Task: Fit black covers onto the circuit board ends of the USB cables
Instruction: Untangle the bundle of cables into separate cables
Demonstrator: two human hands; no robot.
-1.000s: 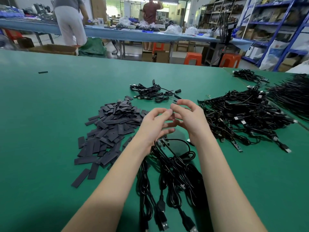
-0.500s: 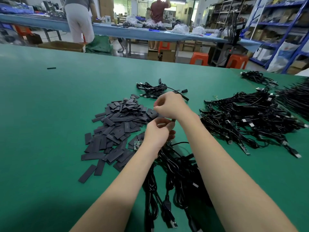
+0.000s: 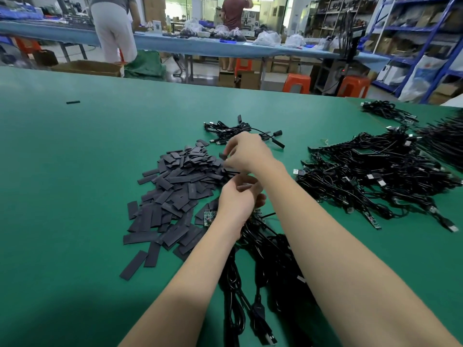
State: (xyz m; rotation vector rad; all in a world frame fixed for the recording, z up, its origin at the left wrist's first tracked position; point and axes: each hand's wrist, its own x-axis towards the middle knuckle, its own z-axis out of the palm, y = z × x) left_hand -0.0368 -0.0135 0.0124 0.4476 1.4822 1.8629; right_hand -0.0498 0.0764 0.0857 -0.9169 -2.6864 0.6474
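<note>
Your right hand [image 3: 246, 152] is pinching one black cover [image 3: 223, 155] above the pile of covers [image 3: 175, 194]; your left hand [image 3: 238, 199], fingers curled, is holding what I cannot tell; a loose pinch is risking a drop.

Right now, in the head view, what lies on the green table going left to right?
Lone small black piece → heap of flat black rectangular covers → the person's two hands, left and right → large tangled pile of black USB cables → dense bundle of black cables at the right edge.
</note>
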